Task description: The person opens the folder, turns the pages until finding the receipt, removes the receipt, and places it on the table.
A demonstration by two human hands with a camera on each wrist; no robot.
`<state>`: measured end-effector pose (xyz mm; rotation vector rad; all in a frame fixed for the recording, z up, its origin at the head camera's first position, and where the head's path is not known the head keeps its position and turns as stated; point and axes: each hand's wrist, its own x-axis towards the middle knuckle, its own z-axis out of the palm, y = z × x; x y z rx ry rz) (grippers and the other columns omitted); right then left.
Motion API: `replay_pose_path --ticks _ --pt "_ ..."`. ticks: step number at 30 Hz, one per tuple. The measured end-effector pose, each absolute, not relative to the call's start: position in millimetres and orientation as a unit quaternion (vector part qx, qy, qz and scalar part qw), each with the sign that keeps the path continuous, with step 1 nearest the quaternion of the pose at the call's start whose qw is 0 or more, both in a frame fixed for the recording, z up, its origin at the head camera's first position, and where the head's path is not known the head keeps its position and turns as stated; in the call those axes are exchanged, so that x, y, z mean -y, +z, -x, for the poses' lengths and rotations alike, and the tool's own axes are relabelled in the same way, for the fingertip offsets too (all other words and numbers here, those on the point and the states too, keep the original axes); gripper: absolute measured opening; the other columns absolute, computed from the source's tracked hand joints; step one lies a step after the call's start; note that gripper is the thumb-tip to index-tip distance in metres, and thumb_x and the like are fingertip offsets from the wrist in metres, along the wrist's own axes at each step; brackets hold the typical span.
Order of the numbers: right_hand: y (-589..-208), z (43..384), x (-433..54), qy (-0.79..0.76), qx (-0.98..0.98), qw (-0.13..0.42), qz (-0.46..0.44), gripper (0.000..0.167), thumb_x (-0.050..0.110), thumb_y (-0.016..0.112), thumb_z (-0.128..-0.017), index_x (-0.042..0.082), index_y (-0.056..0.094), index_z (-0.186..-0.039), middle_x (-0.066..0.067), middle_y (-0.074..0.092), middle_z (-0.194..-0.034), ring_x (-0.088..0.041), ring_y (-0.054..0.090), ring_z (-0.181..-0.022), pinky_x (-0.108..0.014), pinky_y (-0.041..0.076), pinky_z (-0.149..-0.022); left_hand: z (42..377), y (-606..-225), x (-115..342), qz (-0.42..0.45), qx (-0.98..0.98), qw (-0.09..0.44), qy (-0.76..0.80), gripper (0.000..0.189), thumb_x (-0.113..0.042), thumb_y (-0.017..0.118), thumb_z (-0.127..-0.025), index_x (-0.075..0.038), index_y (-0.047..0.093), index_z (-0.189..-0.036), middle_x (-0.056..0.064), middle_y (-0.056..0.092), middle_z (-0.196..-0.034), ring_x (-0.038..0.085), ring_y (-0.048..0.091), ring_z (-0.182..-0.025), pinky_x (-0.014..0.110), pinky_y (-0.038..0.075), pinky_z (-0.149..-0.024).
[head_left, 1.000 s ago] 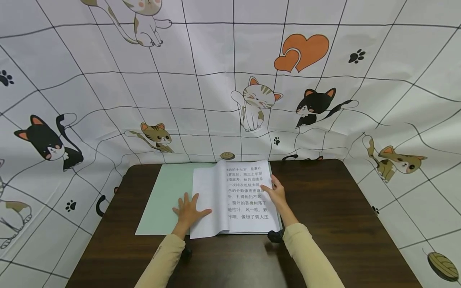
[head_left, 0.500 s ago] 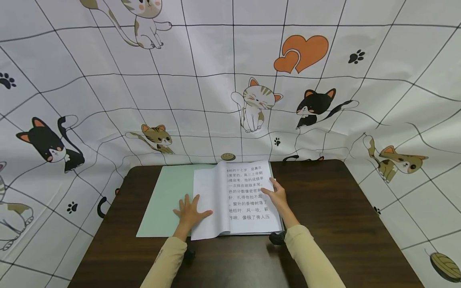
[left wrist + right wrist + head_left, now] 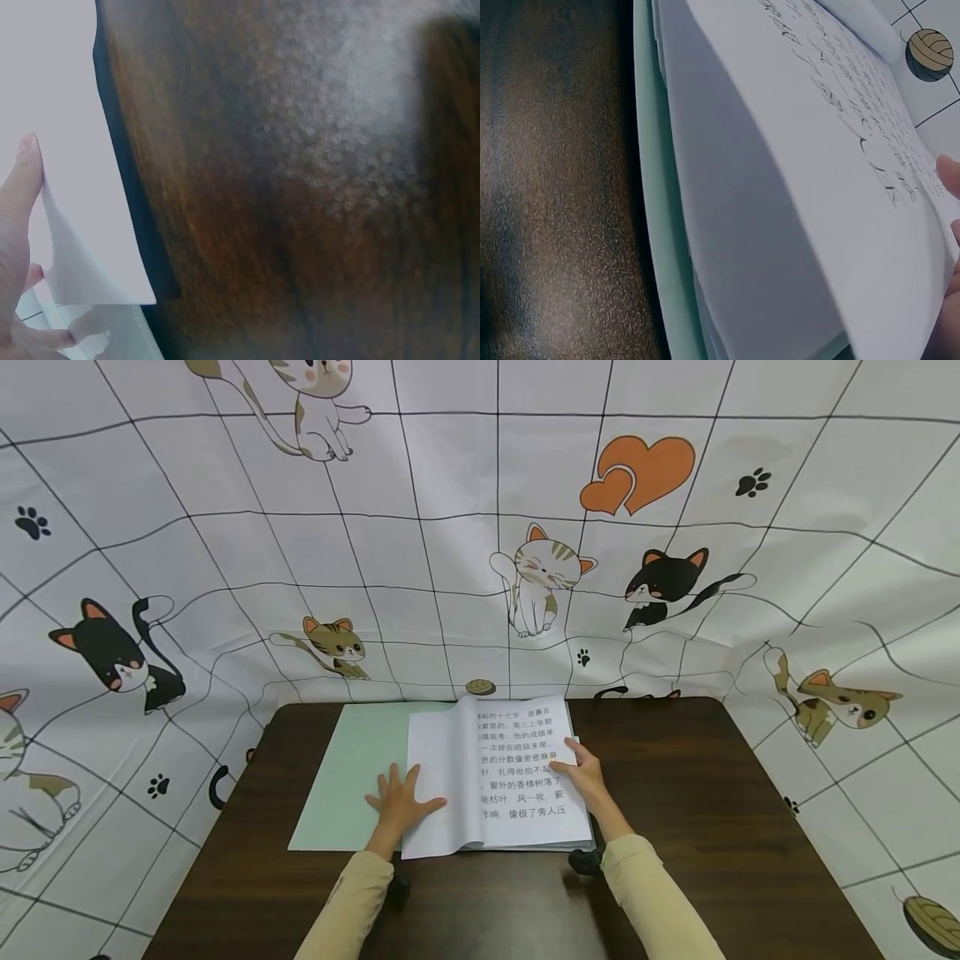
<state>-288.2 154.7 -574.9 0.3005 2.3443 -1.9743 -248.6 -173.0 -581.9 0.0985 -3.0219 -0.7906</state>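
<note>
A book with a pale green cover [image 3: 348, 777] lies open on the dark table. My left hand [image 3: 401, 806], fingers spread, rests on the blank turned page [image 3: 431, 752] that lies over the cover; in the left wrist view the thumb [image 3: 26, 176] lies along this white sheet. At the right edge of the page printed with large characters [image 3: 517, 777], my right hand [image 3: 588, 777] pinches the paper, thumb on top. That page [image 3: 780, 112] bows up from the sheets beneath in the right wrist view, where most of the hand is out of frame.
The brown wooden table [image 3: 675, 827] extends on both sides of the book. Behind it hangs a white cloth [image 3: 420, 552] with a grid and cartoon cats. Dark wrist devices [image 3: 585, 862] sit under both sleeves [image 3: 645, 885].
The head view has shifted slightly. The left hand stays spread on the turned page. The right hand keeps to the right edge, and more of the sheets below shows at the lower right corner.
</note>
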Motion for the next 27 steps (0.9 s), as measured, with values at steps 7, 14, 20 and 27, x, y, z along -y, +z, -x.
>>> replay_pose_path --ticks 7,14,20,27 --pt "-574.3 284.7 -157.5 -0.652 -0.752 0.038 -0.088 0.073 0.004 0.069 -0.086 0.005 0.035 -0.150 -0.030 0.059 -0.127 -0.005 0.064 -0.070 -0.017 0.052 -0.064 247.8 -579.3 171.7 -0.031 0.966 0.007 -0.255 0.088 -0.046 0.080 -0.075 -0.004 0.044 -0.143 0.038 0.023 -0.152 0.065 0.016 -0.138 0.086 0.012 -0.098" --pt "-573.3 282.8 -159.7 -0.669 -0.737 0.053 -0.077 0.075 0.001 0.067 -0.086 0.007 0.032 -0.152 -0.027 0.054 -0.138 -0.004 0.065 -0.072 -0.017 0.052 -0.067 250.4 -580.9 172.5 -0.037 0.965 -0.003 -0.258 0.088 -0.046 0.080 -0.075 -0.005 0.043 -0.144 0.037 0.020 -0.153 0.064 0.014 -0.139 0.086 0.010 -0.099" --pt "-573.9 275.7 -163.7 -0.692 -0.715 0.054 -0.082 0.071 0.001 0.065 -0.088 0.007 0.034 -0.151 -0.026 0.049 -0.143 -0.002 0.065 -0.071 -0.017 0.052 -0.065 249.3 -582.9 171.0 -0.034 0.964 -0.004 -0.265 0.089 -0.047 0.080 -0.075 -0.005 0.042 -0.144 0.036 0.019 -0.154 0.065 0.013 -0.139 0.086 0.009 -0.099" --pt "-568.6 266.8 -163.0 -0.700 -0.706 0.065 -0.079 0.069 0.003 0.063 -0.090 0.011 0.033 -0.152 -0.020 0.046 -0.149 0.000 0.065 -0.075 -0.017 0.052 -0.067 248.1 -582.9 170.7 -0.041 0.960 -0.005 -0.276 0.089 -0.044 0.080 -0.075 -0.005 0.041 -0.145 0.036 0.017 -0.155 0.064 0.008 -0.141 0.085 0.005 -0.100"
